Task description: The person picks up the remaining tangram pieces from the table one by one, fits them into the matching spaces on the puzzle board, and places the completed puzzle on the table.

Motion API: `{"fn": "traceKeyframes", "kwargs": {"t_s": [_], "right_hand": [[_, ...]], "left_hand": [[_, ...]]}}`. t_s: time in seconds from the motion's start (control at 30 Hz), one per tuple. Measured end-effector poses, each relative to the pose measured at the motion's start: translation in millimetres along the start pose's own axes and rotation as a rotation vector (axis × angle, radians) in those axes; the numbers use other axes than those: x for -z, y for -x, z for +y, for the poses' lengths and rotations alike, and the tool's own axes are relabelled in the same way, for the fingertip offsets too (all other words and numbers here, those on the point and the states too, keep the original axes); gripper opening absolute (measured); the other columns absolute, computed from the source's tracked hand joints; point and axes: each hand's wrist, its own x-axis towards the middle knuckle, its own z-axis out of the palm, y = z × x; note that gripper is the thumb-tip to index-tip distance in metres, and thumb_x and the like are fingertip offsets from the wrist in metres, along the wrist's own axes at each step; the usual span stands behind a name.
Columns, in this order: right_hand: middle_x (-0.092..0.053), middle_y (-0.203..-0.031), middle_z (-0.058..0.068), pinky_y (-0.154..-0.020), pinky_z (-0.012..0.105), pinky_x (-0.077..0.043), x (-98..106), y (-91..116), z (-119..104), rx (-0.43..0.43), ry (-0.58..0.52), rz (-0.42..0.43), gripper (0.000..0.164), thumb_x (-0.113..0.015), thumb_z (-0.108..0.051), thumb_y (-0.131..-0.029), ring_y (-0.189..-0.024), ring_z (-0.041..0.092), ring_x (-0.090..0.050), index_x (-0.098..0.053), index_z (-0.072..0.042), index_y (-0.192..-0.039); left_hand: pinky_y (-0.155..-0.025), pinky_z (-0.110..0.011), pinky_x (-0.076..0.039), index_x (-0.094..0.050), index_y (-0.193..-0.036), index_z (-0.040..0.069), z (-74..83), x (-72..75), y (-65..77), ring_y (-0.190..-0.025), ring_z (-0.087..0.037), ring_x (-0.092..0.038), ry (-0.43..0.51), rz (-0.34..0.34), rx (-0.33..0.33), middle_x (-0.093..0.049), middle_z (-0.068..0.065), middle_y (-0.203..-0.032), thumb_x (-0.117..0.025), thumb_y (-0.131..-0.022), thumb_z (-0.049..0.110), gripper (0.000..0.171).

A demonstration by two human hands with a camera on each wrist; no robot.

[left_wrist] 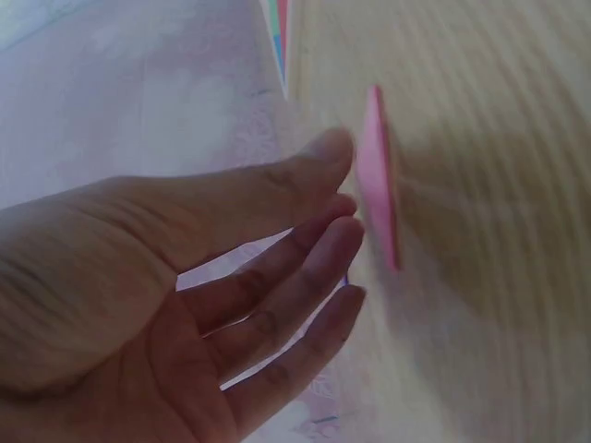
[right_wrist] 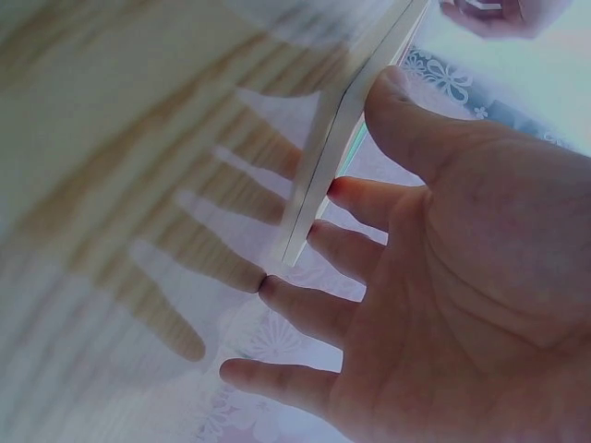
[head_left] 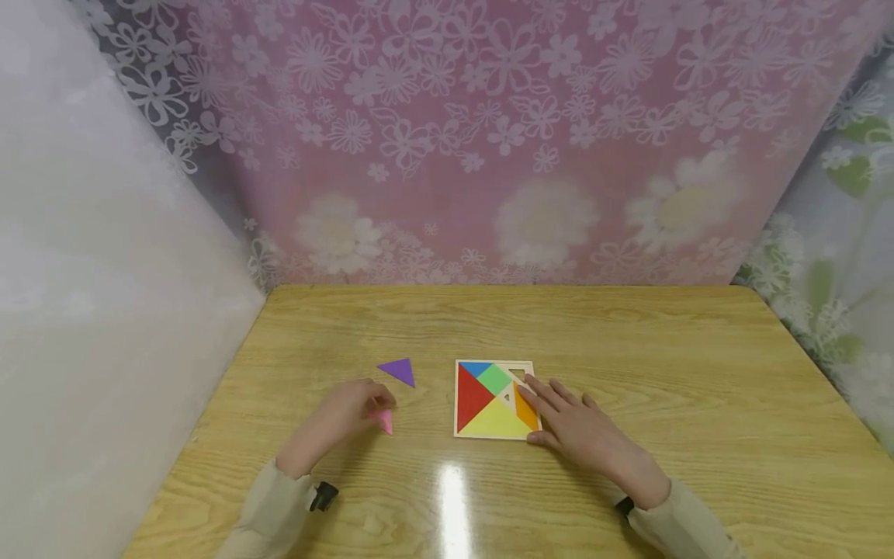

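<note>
Nearest the camera are two beige sleeves [head_left: 268,516], each with a small black device [head_left: 323,496] at the cuff, reaching over a wood-grained counter [head_left: 335,318]. The left hand [head_left: 338,423] bends down beside a pink piece [head_left: 386,421], thumb and fingers apart with the tips right at its edge; whether they touch it, I cannot tell. A purple triangle [head_left: 400,371] lies flat just beyond that hand. Well apart from it, the right hand [head_left: 583,435] rests at the right side of a square wooden tray [head_left: 489,437] — fingers extended and spread, thumb against the rim, fingertips partly covering an orange parallelogram [head_left: 525,411]. Also set in the tray are a red triangle [head_left: 471,400], a yellow triangle [head_left: 497,421], a blue triangle [head_left: 475,367] and a green square [head_left: 494,380] — with bare wood and small triangular holes between. Behind the counter hangs a pink curtain [head_left: 454,93] printed with pale flowers.
</note>
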Motion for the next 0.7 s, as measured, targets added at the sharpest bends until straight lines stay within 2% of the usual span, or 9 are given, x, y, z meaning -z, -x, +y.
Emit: {"fn": "traceKeyframes", "kwargs": {"t_s": [0.1,0.2,0.37,0.5,0.7], "right_hand": [[-0.033,-0.163,0.013,-0.096,0.079,-0.037,0.0,-0.4,-0.7,0.003,0.000,0.007,0.067,-0.062,-0.039,-0.100,-0.141,0.048,-0.040,-0.040,-0.010,-0.156],[-0.033,-0.163,0.013,-0.095,0.079,-0.037,-0.2,-0.5,-1.0,0.004,0.002,0.012,0.067,-0.062,-0.039,-0.100,-0.140,0.048,-0.041,-0.040,-0.010,-0.156],[-0.033,-0.163,0.013,-0.095,0.079,-0.037,0.5,-0.3,-1.2,0.010,0.003,0.018,0.067,-0.062,-0.039,-0.100,-0.140,0.048,-0.041,-0.041,-0.010,-0.155],[-0.033,-0.163,0.013,-0.096,0.079,-0.037,0.9,0.2,-1.2,0.009,-0.002,0.010,0.067,-0.061,-0.041,-0.100,-0.140,0.048,-0.041,-0.040,-0.010,-0.156],[-0.033,-0.163,0.012,-0.098,0.078,-0.036,0.5,0.9,-1.4,0.002,-0.002,0.006,0.067,-0.060,-0.042,-0.100,-0.140,0.048,-0.041,-0.040,-0.010,-0.156]], "left_hand": [[-0.075,-0.032,-0.055,-0.074,-0.101,0.009,-4.7,-2.0,9.0,-0.083,-0.019,-0.066,-0.018,-0.029,-0.004,-0.068,0.000,-0.091,-0.087,-0.075,0.009,0.029],[-0.076,-0.033,-0.055,-0.073,-0.103,0.010,-6.7,-4.0,12.1,-0.084,-0.018,-0.064,-0.009,-0.030,0.003,-0.066,0.002,-0.091,-0.088,-0.074,0.012,0.033],[-0.075,-0.029,-0.054,-0.072,-0.103,0.008,-9.1,-7.5,10.6,-0.082,-0.017,-0.064,-0.012,-0.002,-0.002,-0.067,0.001,-0.090,-0.089,-0.072,0.011,0.035],[-0.069,-0.024,-0.051,-0.072,-0.096,0.011,-10.1,-9.7,8.6,-0.076,-0.012,-0.061,-0.016,0.016,0.003,-0.065,0.003,-0.084,-0.089,-0.072,0.013,0.030],[-0.066,-0.024,-0.049,-0.068,-0.087,0.014,-9.4,-11.3,7.6,-0.073,-0.010,-0.059,0.015,0.037,0.022,-0.062,0.005,-0.081,-0.089,-0.072,0.015,0.026]]}}
